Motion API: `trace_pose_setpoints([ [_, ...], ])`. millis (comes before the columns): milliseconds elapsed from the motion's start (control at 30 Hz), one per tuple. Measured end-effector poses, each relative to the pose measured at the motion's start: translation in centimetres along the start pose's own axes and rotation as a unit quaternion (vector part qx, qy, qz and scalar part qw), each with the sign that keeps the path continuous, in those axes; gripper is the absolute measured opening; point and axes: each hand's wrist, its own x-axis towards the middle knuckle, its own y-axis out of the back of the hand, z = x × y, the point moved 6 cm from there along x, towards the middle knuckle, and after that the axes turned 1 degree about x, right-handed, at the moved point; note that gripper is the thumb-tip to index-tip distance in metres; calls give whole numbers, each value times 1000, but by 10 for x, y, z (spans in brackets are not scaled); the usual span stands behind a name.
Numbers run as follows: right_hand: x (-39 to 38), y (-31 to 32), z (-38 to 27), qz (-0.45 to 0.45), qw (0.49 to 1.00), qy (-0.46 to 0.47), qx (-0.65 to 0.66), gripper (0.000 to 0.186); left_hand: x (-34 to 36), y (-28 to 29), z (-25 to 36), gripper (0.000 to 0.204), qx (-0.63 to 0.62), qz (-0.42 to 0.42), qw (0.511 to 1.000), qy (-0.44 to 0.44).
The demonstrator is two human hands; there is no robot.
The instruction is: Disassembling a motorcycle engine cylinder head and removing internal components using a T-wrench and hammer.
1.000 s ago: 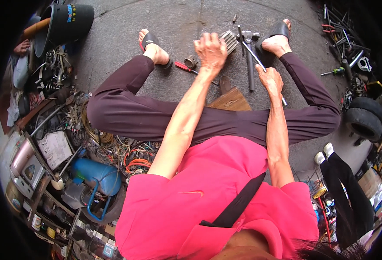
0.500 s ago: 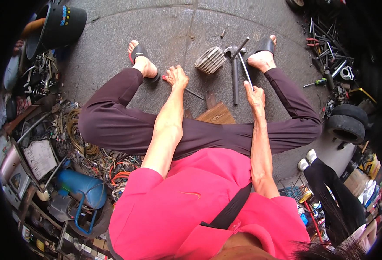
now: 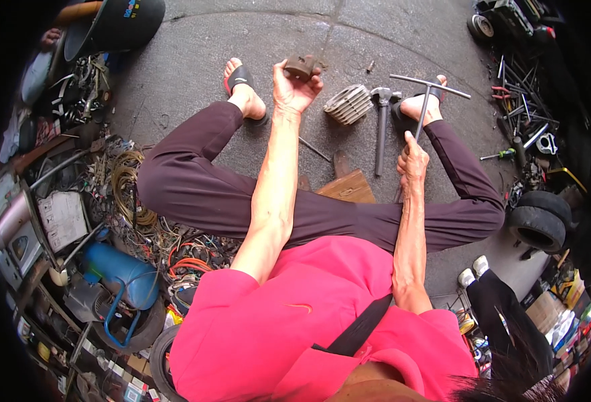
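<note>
My left hand (image 3: 295, 90) is raised above the floor, its palm turned up and its fingers curled round a short, dark, piston-like metal cylinder (image 3: 300, 67). In my right hand (image 3: 413, 161) is a T-handle wrench (image 3: 421, 120), gripped by its shaft, with its crossbar pointing away from me. A grey finned engine cylinder (image 3: 347, 105) lies on the floor between my hands. Beside it lies a hammer (image 3: 381, 130), its head at the far end. A thin metal rod (image 3: 314, 149) rests on the floor near my left forearm.
A wooden block (image 3: 349, 187) sits between my legs. Farther off lies a small metal piece (image 3: 370, 66). Loose tools (image 3: 527, 100) and tyres (image 3: 537, 224) are on the right. At left are a black bucket (image 3: 124, 30), tangled wires and a blue tank (image 3: 121, 275). Another person's legs (image 3: 503, 301) show at lower right.
My left hand has come up from the floor and now holds the cylinder. The wrench in my right hand has turned, so its crossbar lies wide across. The view has shifted slightly.
</note>
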Motion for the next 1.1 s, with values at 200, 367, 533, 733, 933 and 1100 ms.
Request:
trace_pose_setpoints([
  [200, -36, -24, -40, -122, 983, 135, 29, 54, -18, -73, -3, 56, 47, -79, 996, -9],
  [367, -64, -44, -46, -134, 966, 218, -33, 57, -23, -86, -11, 53, 101, -84, 991, -27],
  [533, -72, -53, -49, -125, 955, 251, -96, 57, -29, -98, -6, 48, 99, -133, 985, -42],
  [733, -79, -44, -54, -128, 957, 261, 11, 58, -35, -102, 0, 49, 132, -109, 984, -57],
  [933, -72, -67, -46, -80, 922, 340, -165, 42, -37, -103, -17, 31, 238, -7, 967, -84],
  [1100, -61, -45, -52, -95, 963, 221, -122, 43, -86, -114, 8, 34, 250, 25, 956, -151],
])
